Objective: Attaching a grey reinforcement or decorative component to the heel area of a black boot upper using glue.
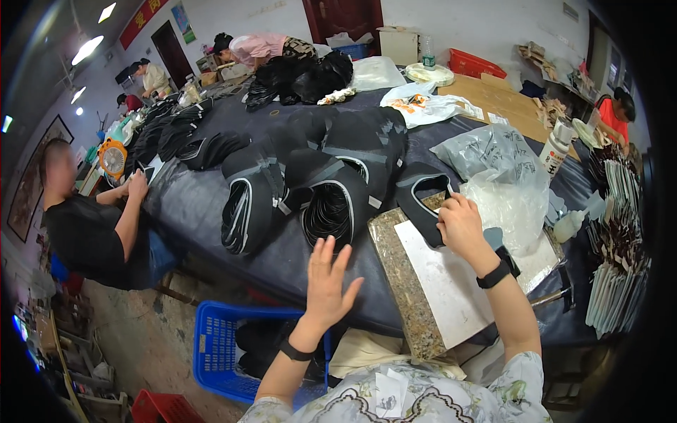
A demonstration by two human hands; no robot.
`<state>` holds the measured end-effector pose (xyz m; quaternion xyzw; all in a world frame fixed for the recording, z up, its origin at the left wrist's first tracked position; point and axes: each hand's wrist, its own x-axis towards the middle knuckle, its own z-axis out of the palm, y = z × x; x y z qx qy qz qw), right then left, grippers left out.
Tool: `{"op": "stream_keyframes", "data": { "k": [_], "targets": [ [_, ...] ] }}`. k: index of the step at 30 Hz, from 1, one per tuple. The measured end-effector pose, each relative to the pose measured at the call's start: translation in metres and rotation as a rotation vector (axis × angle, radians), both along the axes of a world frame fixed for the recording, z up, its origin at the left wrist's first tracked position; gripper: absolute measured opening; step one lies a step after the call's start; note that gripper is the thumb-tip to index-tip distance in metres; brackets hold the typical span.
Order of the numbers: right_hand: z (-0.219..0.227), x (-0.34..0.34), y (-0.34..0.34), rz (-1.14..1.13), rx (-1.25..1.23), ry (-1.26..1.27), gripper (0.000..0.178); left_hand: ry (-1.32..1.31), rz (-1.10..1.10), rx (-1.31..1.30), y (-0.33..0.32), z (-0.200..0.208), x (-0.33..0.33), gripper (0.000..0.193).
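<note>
My right hand (463, 227) pinches the edge of a black shoe upper (416, 204) with a pale-edged opening. This upper lies partly over a white sheet (451, 289) on a speckled stone slab (404, 296). My left hand (328, 285) holds nothing; its fingers are spread just in front of a nested stack of black uppers (330, 204), and I cannot tell whether the fingertips touch it. Another such stack (243, 204) stands to its left, with more uppers (367, 141) behind. A small dark object (504, 257), partly hidden, sits beside my right wrist.
A blue basket (211, 352) with dark pieces stands below the table edge. Clear plastic bags (493, 190), a white spray can (557, 146) and a small squeeze bottle (568, 225) lie to the right. Bundled pieces (620, 275) line the right edge. A co-worker (92, 225) works at the left.
</note>
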<state>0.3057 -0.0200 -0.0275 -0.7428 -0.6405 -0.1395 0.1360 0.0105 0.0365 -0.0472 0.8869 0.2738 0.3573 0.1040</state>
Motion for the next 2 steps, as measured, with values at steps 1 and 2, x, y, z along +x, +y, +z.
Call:
{"op": "stream_keyframes", "data": {
  "k": [1, 2],
  "targets": [
    [-0.007, 0.0031, -0.0045, 0.047, 0.072, 0.066, 0.014, -0.017, -0.039, -0.012, -0.0052, 0.0023, 0.0057, 0.068],
    [0.0004, -0.0024, -0.0098, 0.098, 0.039, 0.173, 0.016, -0.033, -0.067, -0.025, -0.0105, 0.0035, 0.0092, 0.068]
  ]
}}
